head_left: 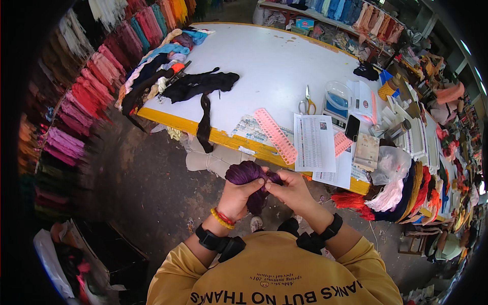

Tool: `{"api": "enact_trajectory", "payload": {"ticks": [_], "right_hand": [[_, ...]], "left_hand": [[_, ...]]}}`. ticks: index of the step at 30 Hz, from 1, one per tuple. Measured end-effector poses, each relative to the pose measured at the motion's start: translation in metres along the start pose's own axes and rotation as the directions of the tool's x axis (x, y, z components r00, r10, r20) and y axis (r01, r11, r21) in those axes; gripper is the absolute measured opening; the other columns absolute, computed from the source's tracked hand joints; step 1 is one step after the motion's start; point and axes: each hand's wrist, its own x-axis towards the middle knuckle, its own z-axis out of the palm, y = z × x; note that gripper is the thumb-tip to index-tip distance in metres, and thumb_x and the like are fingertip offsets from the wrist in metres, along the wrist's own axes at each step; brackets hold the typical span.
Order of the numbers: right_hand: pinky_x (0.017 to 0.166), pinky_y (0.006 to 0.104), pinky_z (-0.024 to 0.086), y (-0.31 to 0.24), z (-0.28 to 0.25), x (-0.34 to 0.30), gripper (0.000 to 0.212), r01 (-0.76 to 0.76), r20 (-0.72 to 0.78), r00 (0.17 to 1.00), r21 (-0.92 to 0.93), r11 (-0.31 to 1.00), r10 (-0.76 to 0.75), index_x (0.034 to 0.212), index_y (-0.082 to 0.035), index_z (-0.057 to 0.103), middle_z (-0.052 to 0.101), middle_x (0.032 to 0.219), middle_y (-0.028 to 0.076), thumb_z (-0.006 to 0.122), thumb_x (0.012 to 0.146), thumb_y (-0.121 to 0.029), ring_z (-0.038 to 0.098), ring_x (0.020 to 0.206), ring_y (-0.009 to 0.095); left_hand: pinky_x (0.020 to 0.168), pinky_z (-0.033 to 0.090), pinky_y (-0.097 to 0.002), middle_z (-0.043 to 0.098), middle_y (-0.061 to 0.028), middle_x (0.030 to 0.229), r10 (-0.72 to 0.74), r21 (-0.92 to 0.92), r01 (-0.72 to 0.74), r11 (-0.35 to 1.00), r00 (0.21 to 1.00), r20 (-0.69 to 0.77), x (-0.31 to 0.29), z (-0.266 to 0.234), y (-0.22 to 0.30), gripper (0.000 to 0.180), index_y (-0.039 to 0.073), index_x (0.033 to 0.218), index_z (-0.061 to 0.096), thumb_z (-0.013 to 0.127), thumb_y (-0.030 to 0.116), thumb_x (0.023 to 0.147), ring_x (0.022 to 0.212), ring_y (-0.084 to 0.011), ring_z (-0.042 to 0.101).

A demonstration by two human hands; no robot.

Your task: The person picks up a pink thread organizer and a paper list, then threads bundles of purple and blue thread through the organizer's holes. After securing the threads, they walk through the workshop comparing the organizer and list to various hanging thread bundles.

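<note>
A bundled skein of dark purple yarn (245, 173) is held between both my hands, just off the table's near edge. My left hand (243, 192) is closed round its middle, with the thumb on top. From the other side my right hand (287, 189) pinches the yarn near a tied-looking spot, thumb close to the left thumb. One end of the skein bulges out above my left hand and another part hangs below. The fingers underneath are hidden by the yarn and the hands.
On the white table (259, 61) lie black yarn (201, 85), scissors (307, 104), a pink perforated card (275, 135), printed sheets (314, 147), a phone (352, 128) and a scale with a clear bowl (339, 94). Colourful skeins (91, 89) hang at left; more yarn (401, 195) drapes at right.
</note>
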Motion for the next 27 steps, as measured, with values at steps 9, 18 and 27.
{"api": "enact_trajectory", "payload": {"ticks": [9,18,27], "right_hand": [[0.048,0.0166,0.036,0.006,0.0,0.005,0.006,-0.011,0.016,1.0,0.182,0.983,0.008,0.08,-0.002,0.058,0.058,0.073,-0.001,0.057,0.078,-0.008,0.045,0.056,0.001],[0.045,0.0167,0.036,0.007,0.007,0.008,0.007,0.021,0.033,0.999,0.101,0.995,-0.024,0.078,-0.003,0.056,0.058,0.069,0.0,0.058,0.078,-0.01,0.046,0.051,0.003],[0.038,0.0207,0.025,-0.008,-0.033,0.019,0.007,-0.239,0.332,0.94,0.806,0.542,-0.079,0.08,-0.006,0.048,0.031,0.046,-0.005,0.043,0.081,-0.012,0.027,0.034,0.006]], "left_hand": [[0.066,0.043,-0.024,0.056,-0.005,0.078,-0.002,-0.064,0.004,0.998,0.999,0.034,0.003,-0.007,0.006,0.021,-0.004,0.096,0.052,0.051,-0.005,0.075,0.069,-0.012,0.053],[0.065,0.042,-0.0217,0.055,-0.0019,0.072,0.044,0.059,-0.045,0.997,0.999,0.014,0.002,-0.011,0.005,0.028,-0.005,0.103,0.05,0.055,0.001,0.076,0.065,-0.0085,0.051],[0.071,0.041,-0.0316,0.043,0.0006,0.058,-0.102,-0.228,0.137,0.964,0.982,0.16,0.0,-0.033,0.006,0.024,-0.003,0.098,0.052,0.049,0.01,0.079,0.056,-0.0111,0.043]]}}
